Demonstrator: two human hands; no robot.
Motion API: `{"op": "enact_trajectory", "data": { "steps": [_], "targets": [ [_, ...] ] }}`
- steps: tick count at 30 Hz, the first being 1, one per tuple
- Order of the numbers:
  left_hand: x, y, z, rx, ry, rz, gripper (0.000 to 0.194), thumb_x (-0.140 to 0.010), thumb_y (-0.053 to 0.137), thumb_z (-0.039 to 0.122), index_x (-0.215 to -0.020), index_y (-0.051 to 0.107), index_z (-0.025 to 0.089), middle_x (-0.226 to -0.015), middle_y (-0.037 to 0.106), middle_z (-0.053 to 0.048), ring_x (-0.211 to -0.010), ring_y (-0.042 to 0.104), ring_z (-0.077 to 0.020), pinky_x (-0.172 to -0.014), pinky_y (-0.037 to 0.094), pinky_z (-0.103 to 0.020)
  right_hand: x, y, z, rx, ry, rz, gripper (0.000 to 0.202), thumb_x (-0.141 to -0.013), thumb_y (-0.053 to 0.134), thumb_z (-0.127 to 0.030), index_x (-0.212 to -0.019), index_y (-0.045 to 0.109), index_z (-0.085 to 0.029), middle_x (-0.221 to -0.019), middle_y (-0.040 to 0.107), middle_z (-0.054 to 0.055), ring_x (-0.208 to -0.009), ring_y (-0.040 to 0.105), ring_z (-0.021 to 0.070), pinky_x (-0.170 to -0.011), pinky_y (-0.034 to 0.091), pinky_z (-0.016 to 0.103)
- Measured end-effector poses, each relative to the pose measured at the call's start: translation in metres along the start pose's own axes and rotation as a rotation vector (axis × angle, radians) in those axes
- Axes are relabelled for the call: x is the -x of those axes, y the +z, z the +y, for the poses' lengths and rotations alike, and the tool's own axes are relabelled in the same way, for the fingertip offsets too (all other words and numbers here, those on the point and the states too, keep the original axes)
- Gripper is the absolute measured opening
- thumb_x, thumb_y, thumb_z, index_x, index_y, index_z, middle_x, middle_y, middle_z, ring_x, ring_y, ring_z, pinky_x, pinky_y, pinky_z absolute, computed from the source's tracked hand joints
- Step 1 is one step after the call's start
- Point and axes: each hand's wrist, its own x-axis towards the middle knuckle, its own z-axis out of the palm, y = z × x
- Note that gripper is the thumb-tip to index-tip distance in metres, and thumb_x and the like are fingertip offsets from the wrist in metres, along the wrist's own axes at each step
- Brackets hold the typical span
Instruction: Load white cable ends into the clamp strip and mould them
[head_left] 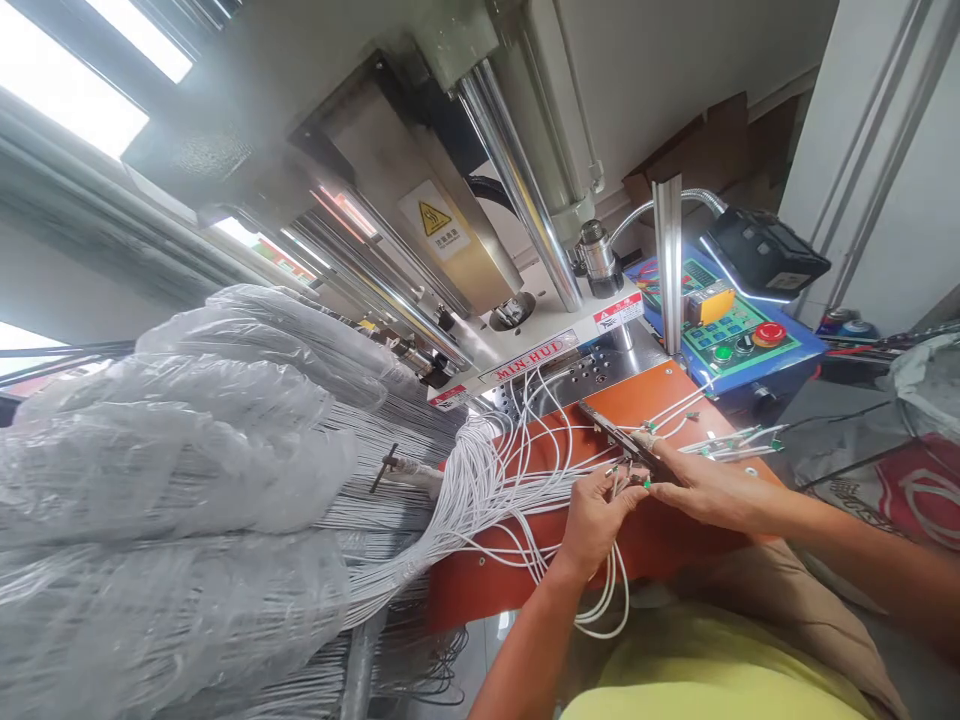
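Left hand (596, 515) pinches a green-tipped white cable (647, 484), right hand (686, 485) curls snugly round the dark metal bar (622, 437) just beside it — imo the cable bundle (480, 480) left of the grip could snag, yanking things crooked.

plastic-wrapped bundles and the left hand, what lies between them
The head view shows a T-shaped handle, then white cables spread over the orange tabletop, between the plastic-wrapped bundles and left hand.
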Motion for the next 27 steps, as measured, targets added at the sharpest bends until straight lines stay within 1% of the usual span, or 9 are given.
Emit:
{"op": "enact_trajectory", "data": {
  "steps": [4, 7, 9, 12, 14, 16, 20, 23, 27],
  "targets": [
    [0.004, -0.002, 0.005, 0.041, -0.05, 0.007, 0.035, -0.089, 0.06, 0.044, -0.106, 0.074, 0.016, -0.092, 0.072, -0.008, -0.084, 0.064, -0.0197, -0.083, 0.052, -0.032, 0.001, 0.001, -0.002, -0.002, -0.009, -0.009, 0.069, -0.088, 0.054, -0.044, -0.15, 0.031, -0.026, -0.125, 0.066, 0.009, -0.11, 0.064, 0.031, -0.091, 0.049, 0.041],
    [0.006, -0.002, 0.008, 0.08, -0.017, 0.054, 0.034, -0.091, 0.057, 0.046, -0.092, 0.074, 0.016, -0.104, 0.072, -0.01, -0.101, 0.064, -0.0234, -0.096, 0.048, -0.036, 0.001, 0.004, -0.007, -0.007, 0.005, 0.002, 0.067, -0.09, 0.053, -0.04, -0.15, 0.028, -0.027, -0.129, 0.064, 0.01, -0.113, 0.063, 0.0315, -0.092, 0.049, 0.042],
    [0.006, -0.002, 0.009, 0.091, -0.013, 0.09, 0.038, -0.093, 0.053, 0.048, -0.08, 0.07, 0.016, -0.106, 0.071, -0.01, -0.103, 0.063, -0.0229, -0.097, 0.046, -0.034, 0.001, 0.004, -0.01, -0.027, -0.027, -0.017, 0.065, -0.091, 0.051, -0.038, -0.15, 0.025, -0.029, -0.137, 0.059, 0.01, -0.12, 0.059, 0.0303, -0.097, 0.046, 0.043],
    [0.006, -0.002, 0.007, 0.104, -0.051, 0.132, 0.046, -0.095, 0.047, 0.053, -0.072, 0.064, 0.016, -0.087, 0.069, -0.007, -0.079, 0.061, -0.0159, -0.082, 0.047, -0.028, 0.002, 0.004, -0.01, -0.028, -0.062, -0.054, 0.061, -0.093, 0.048, -0.038, -0.149, 0.024, -0.029, -0.138, 0.056, 0.012, -0.124, 0.056, 0.0293, -0.101, 0.043, 0.046],
    [0.006, -0.002, 0.004, 0.168, -0.112, 0.139, 0.048, -0.092, 0.049, 0.059, -0.076, 0.062, 0.015, -0.068, 0.06, -0.002, -0.057, 0.048, -0.0104, -0.063, 0.043, -0.024, 0.002, 0.003, -0.009, 0.002, -0.032, -0.062, 0.059, -0.093, 0.048, -0.037, -0.147, 0.026, -0.026, -0.13, 0.061, 0.014, -0.12, 0.058, 0.0305, -0.1, 0.044, 0.048],
    [0.005, -0.002, 0.001, 0.232, -0.148, 0.161, 0.048, -0.089, 0.052, 0.062, -0.084, 0.062, 0.015, -0.06, 0.052, 0.002, -0.049, 0.038, -0.008, -0.053, 0.037, -0.022, 0.001, 0.004, -0.009, 0.029, 0.005, -0.062, 0.058, -0.092, 0.048, -0.036, -0.145, 0.028, -0.024, -0.123, 0.065, 0.015, -0.115, 0.061, 0.0316, -0.097, 0.045, 0.048],
    [0.004, -0.003, -0.002, 0.256, -0.141, 0.201, 0.044, -0.091, 0.052, 0.058, -0.082, 0.06, 0.015, -0.057, 0.054, 0.002, -0.047, 0.035, -0.0065, -0.049, 0.03, -0.02, 0.002, 0.003, -0.013, 0.035, 0.016, -0.022, 0.057, -0.09, 0.05, -0.036, -0.144, 0.034, -0.024, -0.117, 0.069, 0.013, -0.107, 0.065, 0.0321, -0.091, 0.048, 0.045],
    [0.001, -0.004, -0.002, 0.284, -0.148, 0.226, 0.04, -0.089, 0.058, 0.054, -0.094, 0.063, 0.014, -0.062, 0.062, 0.001, -0.044, 0.029, -0.0045, -0.046, 0.023, -0.02, 0.004, 0.002, -0.016, 0.021, 0.016, 0.018, 0.055, -0.089, 0.052, -0.037, -0.141, 0.041, -0.027, -0.111, 0.072, 0.01, -0.101, 0.067, 0.0313, -0.087, 0.05, 0.041],
    [-0.003, -0.007, 0.0, 0.381, -0.174, 0.254, 0.037, -0.083, 0.069, 0.049, -0.09, 0.071, 0.012, -0.075, 0.069, -0.003, -0.047, 0.035, -0.0027, -0.049, 0.028, -0.02, 0.004, 0.002, -0.017, 0.022, 0.019, 0.028, 0.055, -0.089, 0.052, -0.038, -0.141, 0.042, -0.026, -0.112, 0.071, 0.011, -0.101, 0.067, 0.031, -0.084, 0.051, 0.039]
  ]
}}
